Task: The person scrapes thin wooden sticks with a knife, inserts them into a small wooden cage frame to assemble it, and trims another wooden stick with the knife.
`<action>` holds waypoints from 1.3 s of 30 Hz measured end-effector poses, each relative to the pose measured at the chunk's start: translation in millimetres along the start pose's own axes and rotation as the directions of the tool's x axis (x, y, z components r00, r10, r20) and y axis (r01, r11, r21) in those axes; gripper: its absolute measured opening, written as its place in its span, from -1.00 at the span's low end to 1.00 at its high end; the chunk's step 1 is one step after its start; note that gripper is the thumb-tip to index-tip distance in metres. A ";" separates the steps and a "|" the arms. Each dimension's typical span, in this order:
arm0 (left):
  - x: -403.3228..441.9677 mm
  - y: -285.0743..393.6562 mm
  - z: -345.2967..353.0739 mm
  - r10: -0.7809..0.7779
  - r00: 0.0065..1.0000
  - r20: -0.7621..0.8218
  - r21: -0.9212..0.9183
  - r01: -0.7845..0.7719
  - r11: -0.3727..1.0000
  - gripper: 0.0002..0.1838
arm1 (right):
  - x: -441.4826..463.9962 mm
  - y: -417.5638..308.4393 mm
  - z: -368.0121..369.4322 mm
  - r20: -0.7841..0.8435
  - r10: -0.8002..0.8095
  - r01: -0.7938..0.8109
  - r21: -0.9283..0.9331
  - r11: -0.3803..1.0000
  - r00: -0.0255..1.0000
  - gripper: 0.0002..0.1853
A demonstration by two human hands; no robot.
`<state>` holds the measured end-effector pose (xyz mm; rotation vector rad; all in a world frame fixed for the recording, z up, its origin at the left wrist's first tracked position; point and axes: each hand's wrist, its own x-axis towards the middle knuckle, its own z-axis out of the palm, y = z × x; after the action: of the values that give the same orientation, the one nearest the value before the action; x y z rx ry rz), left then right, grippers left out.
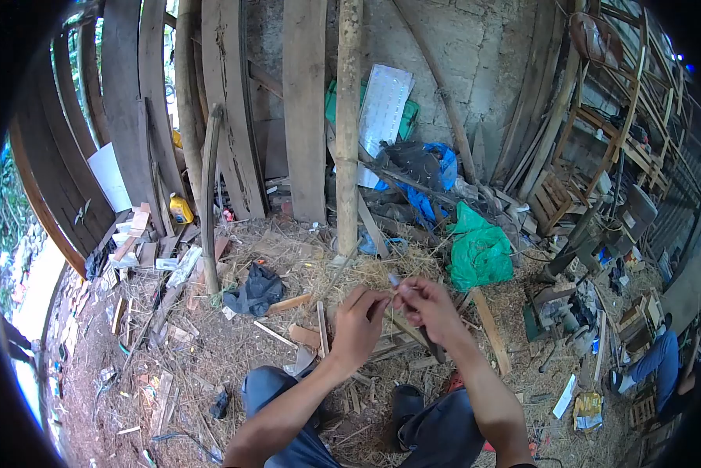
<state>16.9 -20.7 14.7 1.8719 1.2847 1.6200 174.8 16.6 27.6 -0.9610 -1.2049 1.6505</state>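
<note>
My left hand (pixel 358 326) is closed in a pinch, fingertips close to the right hand's. Whatever small thing it grips is too small to make out. My right hand (pixel 431 310) is closed around a slim object (pixel 436 348). A dark, narrow end of it sticks out below the palm, and a pale bluish tip shows above the fingers. I cannot tell its exact kind. Both hands are held up over my knees, in front of a straw-littered dirt floor (pixel 338 273).
Wood scraps and a black plastic bag (pixel 258 290) lie ahead. A green plastic sack (pixel 479 248) is right of a wooden post (pixel 348 156). A yellow bottle (pixel 180 209) stands by the planks at left. Another person's leg (pixel 654 363) shows at far right.
</note>
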 end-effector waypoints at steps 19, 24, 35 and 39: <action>-4.6 2.6 0.4 0.006 0.999 0.046 -0.006 -0.006 1.000 -0.92 | 7.3 -5.7 -22.6 -0.121 -0.051 0.066 0.123 0.990 0.991 -0.84; -4.7 0.4 0.2 0.054 0.998 0.035 0.020 -0.054 0.998 -0.91 | 14.8 -8.0 -39.6 -0.244 -0.060 0.082 0.078 0.994 0.968 -0.81; -1.1 -5.7 -1.3 0.023 1.000 0.016 0.065 -0.024 0.998 -0.88 | 9.6 2.1 -12.2 -0.108 -0.036 0.037 0.002 0.999 0.994 -0.81; 0.4 -4.4 -0.6 -0.017 1.000 -0.008 0.030 0.017 0.999 -0.87 | 3.7 5.5 7.8 0.093 -0.026 0.022 0.043 0.999 0.995 -0.84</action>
<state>14.6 -18.2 11.8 1.8689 1.3322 1.6092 165.3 16.7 23.8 -0.8484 -1.2345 1.7112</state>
